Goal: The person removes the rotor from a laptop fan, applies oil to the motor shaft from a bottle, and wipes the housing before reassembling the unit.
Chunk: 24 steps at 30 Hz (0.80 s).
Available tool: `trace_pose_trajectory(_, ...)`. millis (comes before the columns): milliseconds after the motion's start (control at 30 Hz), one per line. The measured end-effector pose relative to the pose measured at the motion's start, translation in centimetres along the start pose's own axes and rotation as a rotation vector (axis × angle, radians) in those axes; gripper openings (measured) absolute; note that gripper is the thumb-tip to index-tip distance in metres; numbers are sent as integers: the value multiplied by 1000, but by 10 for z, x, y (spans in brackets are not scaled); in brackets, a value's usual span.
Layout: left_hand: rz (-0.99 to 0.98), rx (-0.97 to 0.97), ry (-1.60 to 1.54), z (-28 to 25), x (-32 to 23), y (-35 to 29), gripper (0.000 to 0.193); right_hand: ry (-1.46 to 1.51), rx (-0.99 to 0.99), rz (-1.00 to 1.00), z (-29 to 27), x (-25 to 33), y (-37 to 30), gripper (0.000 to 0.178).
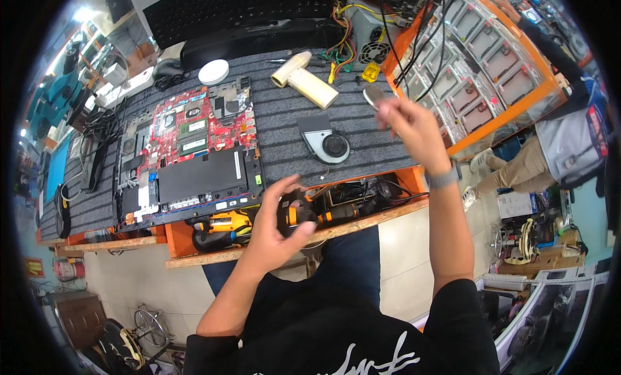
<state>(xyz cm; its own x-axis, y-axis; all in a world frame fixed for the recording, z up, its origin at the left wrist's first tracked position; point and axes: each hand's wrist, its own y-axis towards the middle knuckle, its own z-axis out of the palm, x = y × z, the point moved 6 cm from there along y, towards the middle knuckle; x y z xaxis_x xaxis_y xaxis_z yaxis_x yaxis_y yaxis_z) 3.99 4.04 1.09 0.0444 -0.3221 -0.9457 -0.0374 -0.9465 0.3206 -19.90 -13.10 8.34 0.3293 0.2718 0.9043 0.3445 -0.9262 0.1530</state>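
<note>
My left hand (275, 229) hovers over the front edge of an open drawer, its fingers curved and apart, with nothing seen in it. My right hand (417, 132) is at the right of the workbench, fingers closed around the edge of a small roundish flat piece (373, 96), grey with a pale rim; its kind is unclear. Between my hands lies a laptop cooling fan (328, 145), black and silver, on the grey striped mat (278, 126). To the left sits an opened laptop base (187, 152) with a red circuit board (183, 119) and a black battery (200, 176).
The drawer (304, 229) juts out toward me, holding orange and black power tools. A cream blower-shaped tool (307, 83) and a round white lid-like disc (213, 72) lie farther back. An orange-framed display case (479, 71) stands at right. Another person's legs (511, 161) show beyond.
</note>
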Motion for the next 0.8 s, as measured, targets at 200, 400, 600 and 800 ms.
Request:
trace_pose_trajectory(200, 300, 143, 593, 37, -37, 35, 83, 268, 279, 191, 74, 9, -84, 23)
trace_pose_trajectory(400, 171, -1, 431, 29, -38, 42, 89, 620, 36, 252, 62, -21, -91, 20)
trace_pose_trajectory(600, -378, -46, -365, 34, 6, 30, 12, 645, 76, 308, 62, -23, -100, 28)
trace_pose_trajectory(800, -389, 112, -298, 27, 4, 33, 16, -46, 81, -158, 36, 29, -102, 57)
